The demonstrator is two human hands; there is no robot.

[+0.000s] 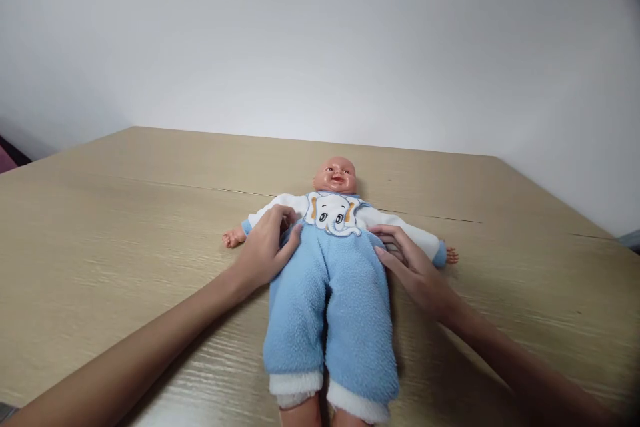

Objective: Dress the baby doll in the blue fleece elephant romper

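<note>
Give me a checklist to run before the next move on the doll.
1. Doll flat on its back on the table: ok.
2. Left hand on the doll's side by the waist: ok.
3. Right hand on the other side: ok.
4. Fingers actually gripping the blue overalls: cannot tell.
5. Both doll arms clear of the hands: not ok; each hand overlaps a white sleeve.
6. Doll's feet in view: not ok, cut off by the frame's bottom edge.

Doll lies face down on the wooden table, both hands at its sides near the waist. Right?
Not quite. The head view shows the doll lying face up, its face and the elephant bib showing. The rest holds: it lies on the wooden table, with the left hand and right hand at its sides.
</note>
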